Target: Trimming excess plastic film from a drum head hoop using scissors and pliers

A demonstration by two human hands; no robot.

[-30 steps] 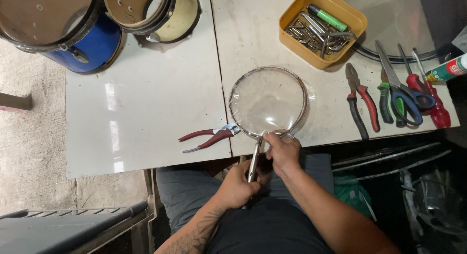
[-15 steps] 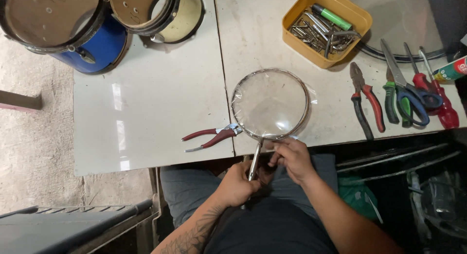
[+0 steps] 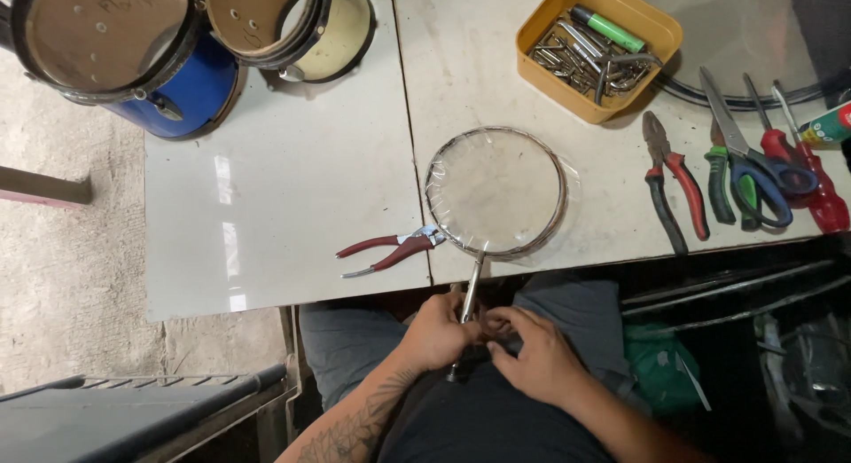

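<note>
- White table [image 3: 292, 188]: two flat panels butted together at a seam, with the near edge just above the seated person's lap.
- Blue drum [image 3: 133, 55]: stands at the far left corner of the table, head up, dark hoop around it.
- Cream drum [image 3: 292, 24]: just beside the blue drum, touching or nearly so, its shell open at the top.
- Round metal hoop [image 3: 496, 192]: lies flat on the right panel near the front edge, covered with a clear film. Its straight metal handle [image 3: 468, 299] runs off the table edge down to the hands.
- Yellow tray [image 3: 656, 55]: far right of the table, holding loose metal parts and a green marker [image 3: 607, 28].
- Left hand [image 3: 439, 330]: below the table edge, fingers curled shut around the lower part of the handle.
- Right hand [image 3: 532, 352]: just beside the left hand, touching it, fingers bent in on the handle's end and a small dark item; what that item is cannot be told.
- Blue-handled scissors [image 3: 753, 153]: right edge of the table, among red-handled screwdrivers [image 3: 820, 188].
- Black-and-red pliers [image 3: 674, 184]: just left of the scissors, apart from the hoop.
- Red-handled pliers [image 3: 390, 248]: on the seam, nose touching the hoop's left rim.
</note>
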